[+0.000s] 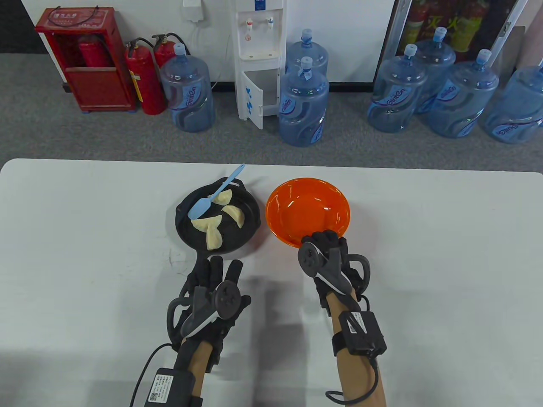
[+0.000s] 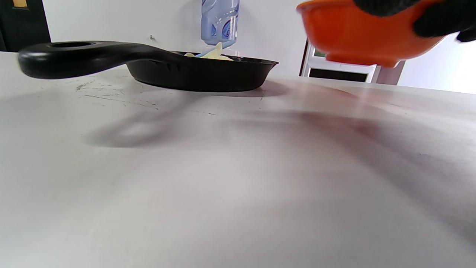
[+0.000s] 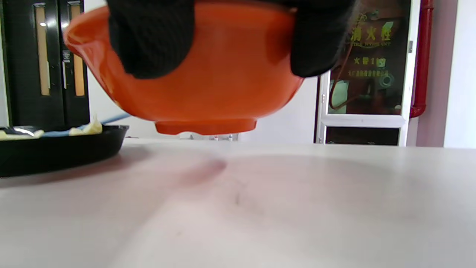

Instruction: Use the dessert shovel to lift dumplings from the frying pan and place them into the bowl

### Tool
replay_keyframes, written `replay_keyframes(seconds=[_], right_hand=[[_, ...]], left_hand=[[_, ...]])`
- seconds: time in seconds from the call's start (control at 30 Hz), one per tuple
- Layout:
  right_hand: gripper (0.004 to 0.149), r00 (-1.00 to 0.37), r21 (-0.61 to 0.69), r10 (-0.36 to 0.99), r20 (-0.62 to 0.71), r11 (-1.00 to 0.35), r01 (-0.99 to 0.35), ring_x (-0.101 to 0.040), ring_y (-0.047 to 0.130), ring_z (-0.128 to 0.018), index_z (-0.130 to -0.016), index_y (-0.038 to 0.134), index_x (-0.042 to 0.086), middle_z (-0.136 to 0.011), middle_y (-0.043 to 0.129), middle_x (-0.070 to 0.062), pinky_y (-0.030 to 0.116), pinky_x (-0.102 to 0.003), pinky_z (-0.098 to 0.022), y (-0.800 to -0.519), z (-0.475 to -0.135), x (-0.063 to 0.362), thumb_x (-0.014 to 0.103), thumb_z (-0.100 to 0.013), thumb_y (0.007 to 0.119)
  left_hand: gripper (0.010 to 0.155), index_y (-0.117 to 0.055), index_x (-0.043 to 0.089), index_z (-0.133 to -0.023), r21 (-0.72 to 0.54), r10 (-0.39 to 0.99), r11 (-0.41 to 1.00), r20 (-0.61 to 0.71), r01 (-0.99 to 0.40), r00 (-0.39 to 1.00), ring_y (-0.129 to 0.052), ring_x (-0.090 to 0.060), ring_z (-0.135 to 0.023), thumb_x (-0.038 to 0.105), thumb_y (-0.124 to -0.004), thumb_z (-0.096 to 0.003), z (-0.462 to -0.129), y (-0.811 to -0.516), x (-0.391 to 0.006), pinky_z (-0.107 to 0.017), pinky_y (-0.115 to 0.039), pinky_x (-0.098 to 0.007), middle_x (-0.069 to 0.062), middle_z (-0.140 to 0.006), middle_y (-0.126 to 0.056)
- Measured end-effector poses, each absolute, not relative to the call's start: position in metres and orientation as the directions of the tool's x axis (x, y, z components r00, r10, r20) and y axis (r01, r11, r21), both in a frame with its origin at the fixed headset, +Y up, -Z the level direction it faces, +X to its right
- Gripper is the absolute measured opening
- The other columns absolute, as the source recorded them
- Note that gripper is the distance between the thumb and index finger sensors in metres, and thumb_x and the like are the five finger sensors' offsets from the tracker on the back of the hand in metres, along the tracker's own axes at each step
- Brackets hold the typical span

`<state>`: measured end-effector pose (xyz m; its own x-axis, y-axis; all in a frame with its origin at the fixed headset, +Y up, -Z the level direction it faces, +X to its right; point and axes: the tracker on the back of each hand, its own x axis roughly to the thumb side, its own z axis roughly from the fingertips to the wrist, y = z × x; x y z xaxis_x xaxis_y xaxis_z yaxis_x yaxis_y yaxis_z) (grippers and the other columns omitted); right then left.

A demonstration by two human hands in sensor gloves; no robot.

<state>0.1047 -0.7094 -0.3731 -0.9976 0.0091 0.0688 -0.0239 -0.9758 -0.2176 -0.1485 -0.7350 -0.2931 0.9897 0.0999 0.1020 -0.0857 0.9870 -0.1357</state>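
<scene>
Table view: the right hand (image 1: 326, 258) grips the near rim of the orange bowl (image 1: 308, 207). The left hand (image 1: 212, 292) hovers with fingers straight, holding nothing, near the frying pan (image 1: 250, 212), where dumplings (image 1: 212, 231) and the blue dessert shovel (image 1: 214, 195) lie.

Left wrist view: the bowl hangs clear of the desk (image 2: 238, 178).

Right wrist view: gloved fingers (image 3: 152, 37) curl round the raised bowl's wall.

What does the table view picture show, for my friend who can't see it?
The right hand holds the near rim of an empty orange bowl on a white table. Left of it, a black frying pan holds four pale dumplings and a blue dessert shovel. The left hand hovers open near the pan, touching nothing.
</scene>
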Motion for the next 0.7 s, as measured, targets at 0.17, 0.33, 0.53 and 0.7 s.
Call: replay_keyframes(seconds=[0.17, 0.33, 0.53, 0.7], right_hand=[[0.043, -0.996, -0.242, 0.02, 0.088, -0.969, -0.041, -0.021, 0.073, -0.106, -0.097, 0.084, 0.033, -0.106, 0.081, 0.007, 0.069, -0.056, -0.08, -0.683, -0.358, 0.127, 0.041, -0.055, 0.076], [0.043, -0.994, -0.272, 0.005, 0.105, -0.962, -0.034, -0.021, 0.073, -0.106, -0.096, 0.084, 0.033, -0.107, 0.081, 0.006, 0.068, -0.057, -0.08, -0.666, -0.343, 0.149, 0.04, -0.055, 0.076], [0.043, -0.997, -0.291, -0.05, 0.06, -0.956, 0.03, -0.022, 0.074, -0.105, -0.096, 0.085, 0.032, -0.106, 0.082, 0.006, 0.07, -0.057, -0.079, -0.659, -0.331, 0.175, 0.04, -0.054, 0.077], [0.043, -0.997, -0.299, -0.075, 0.014, -0.952, 0.067, -0.022, 0.075, -0.104, -0.095, 0.085, 0.032, -0.105, 0.083, 0.005, 0.071, -0.057, -0.078, -0.662, -0.324, 0.2, 0.04, -0.054, 0.077]], left_hand=[[0.077, -0.018, 0.042, -0.112, -0.136, 0.1, 0.987, 0.103, -0.086, 0.99, -0.011, -0.041, -0.111, 0.063, -0.058, -0.0493, -0.293, -0.736, -0.148, -0.08, -0.025, -0.057, -0.008, -0.121, -0.013], [0.077, -0.018, 0.042, -0.112, -0.149, 0.094, 0.986, 0.11, -0.077, 0.99, -0.011, -0.041, -0.111, 0.063, -0.058, -0.0493, -0.294, -0.738, -0.146, -0.08, -0.025, -0.057, -0.008, -0.121, -0.013], [0.077, -0.018, 0.042, -0.112, -0.156, 0.095, 0.985, 0.111, -0.077, 0.989, -0.011, -0.041, -0.111, 0.063, -0.058, -0.0493, -0.293, -0.739, -0.145, -0.08, -0.025, -0.057, -0.008, -0.121, -0.013], [0.077, -0.018, 0.042, -0.112, -0.142, 0.093, 0.987, 0.119, -0.076, 0.989, -0.01, -0.041, -0.111, 0.063, -0.058, -0.0494, -0.292, -0.736, -0.143, -0.08, -0.025, -0.057, -0.008, -0.121, -0.013]])
